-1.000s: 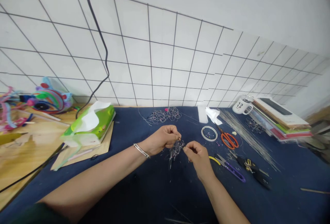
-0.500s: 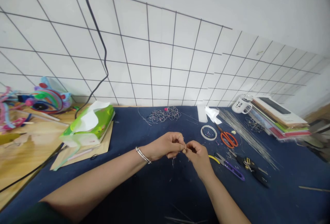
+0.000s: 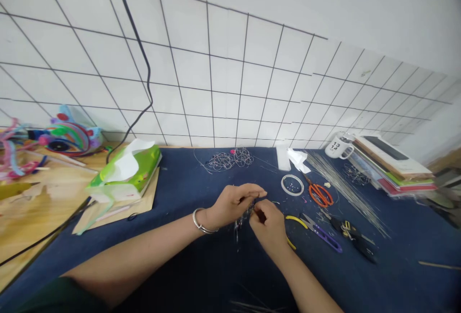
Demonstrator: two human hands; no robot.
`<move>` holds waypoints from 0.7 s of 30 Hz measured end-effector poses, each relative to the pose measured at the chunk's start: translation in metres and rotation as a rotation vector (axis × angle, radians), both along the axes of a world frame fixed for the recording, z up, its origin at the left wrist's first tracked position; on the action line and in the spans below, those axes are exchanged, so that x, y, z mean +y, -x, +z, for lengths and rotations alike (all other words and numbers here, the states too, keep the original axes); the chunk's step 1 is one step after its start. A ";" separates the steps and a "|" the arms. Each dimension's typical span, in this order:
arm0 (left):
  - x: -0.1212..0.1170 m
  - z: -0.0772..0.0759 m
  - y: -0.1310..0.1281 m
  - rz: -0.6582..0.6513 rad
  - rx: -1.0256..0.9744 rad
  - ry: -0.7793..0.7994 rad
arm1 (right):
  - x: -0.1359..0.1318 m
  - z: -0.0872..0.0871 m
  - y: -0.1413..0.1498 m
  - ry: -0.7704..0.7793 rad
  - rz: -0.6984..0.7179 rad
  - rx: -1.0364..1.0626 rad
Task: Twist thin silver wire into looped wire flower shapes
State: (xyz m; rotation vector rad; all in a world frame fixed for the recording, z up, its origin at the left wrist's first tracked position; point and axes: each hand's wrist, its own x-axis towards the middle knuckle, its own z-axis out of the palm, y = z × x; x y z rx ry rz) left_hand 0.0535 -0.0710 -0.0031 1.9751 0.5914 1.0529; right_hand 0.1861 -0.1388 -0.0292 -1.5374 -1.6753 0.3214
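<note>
My left hand (image 3: 234, 202) and my right hand (image 3: 266, 224) meet over the dark blue cloth (image 3: 201, 265). Both pinch a small tangled bundle of thin beaded wire (image 3: 244, 217) held between them, just above the cloth. The left wrist wears a silver bangle (image 3: 200, 222). The left fingers curl over the bundle from above; the right fingertips grip it from the right side. Most of the bundle is hidden behind the fingers.
Another wire tangle (image 3: 230, 158) lies near the tiled wall. A tape ring (image 3: 292, 184), orange scissors (image 3: 319, 193), purple snips (image 3: 322, 233), black pliers (image 3: 355, 236), straight wires (image 3: 342, 186), a mug (image 3: 336, 147) and stacked boards (image 3: 392, 164) sit right. A green tissue pack (image 3: 126, 171) lies left.
The hands have dropped slightly toward the cloth and closed in on each other. The wire bundle, hanging plainly a second ago, is now mostly covered by the fingers.
</note>
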 end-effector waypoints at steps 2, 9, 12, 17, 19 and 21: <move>0.002 -0.003 0.000 0.091 -0.039 -0.004 | -0.002 -0.001 0.005 -0.019 0.013 -0.066; 0.009 0.002 -0.003 -0.108 0.095 0.449 | 0.002 0.011 -0.016 -0.001 0.019 -0.215; 0.011 0.002 -0.001 -0.129 0.148 0.458 | 0.003 0.016 -0.023 -0.027 0.082 -0.348; 0.015 0.000 0.004 -0.198 0.226 0.438 | 0.001 0.019 -0.025 -0.027 0.188 -0.483; 0.015 0.002 0.006 -0.225 0.255 0.443 | 0.000 0.021 -0.026 -0.014 0.208 -0.480; 0.014 0.007 0.008 -0.242 0.291 0.422 | 0.000 0.026 -0.028 0.008 0.206 -0.436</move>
